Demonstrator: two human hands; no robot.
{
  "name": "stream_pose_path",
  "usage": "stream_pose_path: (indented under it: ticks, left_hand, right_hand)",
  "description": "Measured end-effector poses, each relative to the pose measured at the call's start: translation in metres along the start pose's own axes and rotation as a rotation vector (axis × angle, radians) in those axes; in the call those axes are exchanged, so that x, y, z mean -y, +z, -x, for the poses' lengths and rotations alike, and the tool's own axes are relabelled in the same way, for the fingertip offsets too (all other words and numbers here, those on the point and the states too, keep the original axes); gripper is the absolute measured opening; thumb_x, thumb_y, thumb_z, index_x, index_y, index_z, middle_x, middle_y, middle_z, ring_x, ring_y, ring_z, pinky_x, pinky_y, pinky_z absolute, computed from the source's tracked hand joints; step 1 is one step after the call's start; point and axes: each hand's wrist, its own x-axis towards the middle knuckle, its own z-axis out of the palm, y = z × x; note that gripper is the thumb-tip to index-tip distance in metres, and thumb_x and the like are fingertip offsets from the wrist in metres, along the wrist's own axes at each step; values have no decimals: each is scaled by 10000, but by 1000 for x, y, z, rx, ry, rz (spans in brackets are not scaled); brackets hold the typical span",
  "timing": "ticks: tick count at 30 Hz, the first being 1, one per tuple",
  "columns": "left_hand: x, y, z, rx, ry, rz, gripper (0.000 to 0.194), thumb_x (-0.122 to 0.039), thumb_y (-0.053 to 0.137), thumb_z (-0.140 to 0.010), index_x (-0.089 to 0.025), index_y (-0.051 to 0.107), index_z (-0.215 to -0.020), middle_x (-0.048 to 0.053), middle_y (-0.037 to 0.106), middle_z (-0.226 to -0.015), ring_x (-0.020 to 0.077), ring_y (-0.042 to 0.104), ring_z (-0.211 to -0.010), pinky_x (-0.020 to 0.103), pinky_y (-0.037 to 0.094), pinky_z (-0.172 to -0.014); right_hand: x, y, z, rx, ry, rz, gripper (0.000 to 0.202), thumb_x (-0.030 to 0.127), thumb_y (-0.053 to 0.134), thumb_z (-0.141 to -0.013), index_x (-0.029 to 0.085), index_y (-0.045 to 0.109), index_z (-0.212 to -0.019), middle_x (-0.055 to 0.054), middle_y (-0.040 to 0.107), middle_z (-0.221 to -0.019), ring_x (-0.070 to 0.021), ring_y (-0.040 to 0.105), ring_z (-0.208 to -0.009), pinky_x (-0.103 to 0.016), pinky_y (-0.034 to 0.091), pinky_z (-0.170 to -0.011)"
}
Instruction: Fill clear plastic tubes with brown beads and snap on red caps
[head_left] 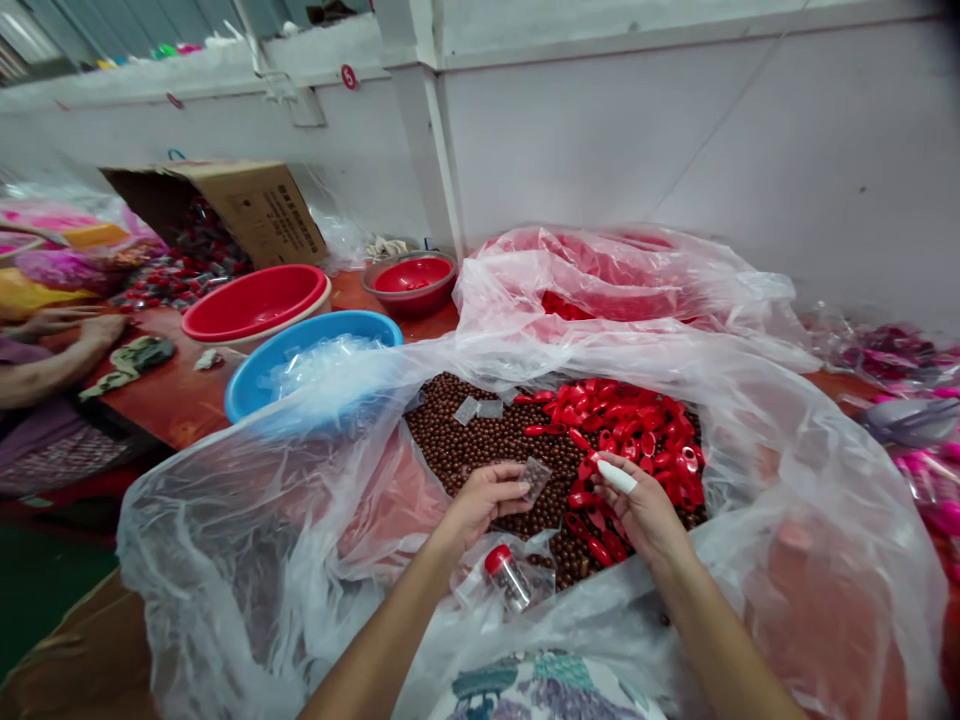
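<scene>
My left hand (487, 505) pinches a small clear plastic case (535, 480) between thumb and fingers, above a heap of brown round beads (465, 450). Close to the glossy red plastic pieces (652, 425) is my right hand (646, 515), its fingers curled together. One of its fingers wears a white cover (616, 477). Whatever sits at those fingertips blends into the red pieces behind. A clear bottle with a red cap (510, 575), dark contents inside, lies tilted below my left hand. Two more clear cases (478, 409) rest on the beads.
Clear plastic sheeting (247, 530) surrounds the heap. To the left are a blue basin (244, 385) of clear pieces, a red basin (259, 300) and a tipped cardboard box (259, 215). A co-worker's arm (52, 365) shows far left. Bagged red items (600, 275) stand behind.
</scene>
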Motion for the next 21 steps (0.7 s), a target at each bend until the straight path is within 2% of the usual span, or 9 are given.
stream_pose_path:
  ticks: [4, 7, 11, 14, 18, 21]
  left_hand:
    - [8, 1, 8, -8, 20, 17, 350, -140, 740, -620, -126, 668, -962, 94, 656, -1003, 144, 620, -779, 283, 529, -732]
    - [11, 4, 11, -13, 21, 30, 382, -145, 754, -602, -122, 664, -973, 94, 661, -978, 147, 619, -777, 296, 523, -740]
    - [13, 6, 13, -24, -24, 67, 376, -136, 768, -583, -124, 667, -945, 76, 670, -907, 132, 620, -718, 282, 525, -709]
    - [15, 7, 14, 6, -52, 78, 357, -134, 770, -578, -124, 676, -923, 66, 667, -886, 120, 610, -681, 262, 530, -665]
    - [18, 7, 14, 76, -61, 66, 339, -156, 758, -596, -115, 681, -925, 63, 661, -887, 111, 599, -676, 250, 530, -655]
    - [20, 6, 14, 106, -52, 63, 351, -180, 748, -615, -114, 678, -953, 73, 657, -926, 111, 599, -687, 239, 524, -649]
  right_hand:
    - [-5, 12, 6, 58, 55, 18, 380, 241, 752, -572, 206, 672, -941, 3, 695, -820, -109, 605, -572, -220, 486, -534]
    - [-8, 20, 10, 90, 63, 53, 428, 262, 767, -567, 201, 669, -979, -8, 698, -891, -116, 608, -617, -238, 490, -592]
    - [-11, 25, 12, 109, -20, 144, 468, 322, 761, -595, 214, 644, -1036, -24, 686, -974, -190, 630, -831, -329, 497, -752]
    - [-10, 28, 13, 221, -116, 241, 450, 372, 700, -679, 235, 594, -1094, -34, 669, -1030, -218, 595, -994, -383, 446, -883]
    - [-7, 33, 16, 386, -201, 347, 389, 400, 600, -774, 259, 515, -1127, -40, 646, -1071, -209, 579, -1038, -404, 414, -935]
    - [-8, 32, 19, 408, -264, 435, 363, 385, 548, -812, 267, 473, -1148, -44, 604, -1141, -201, 569, -1054, -398, 413, -940]
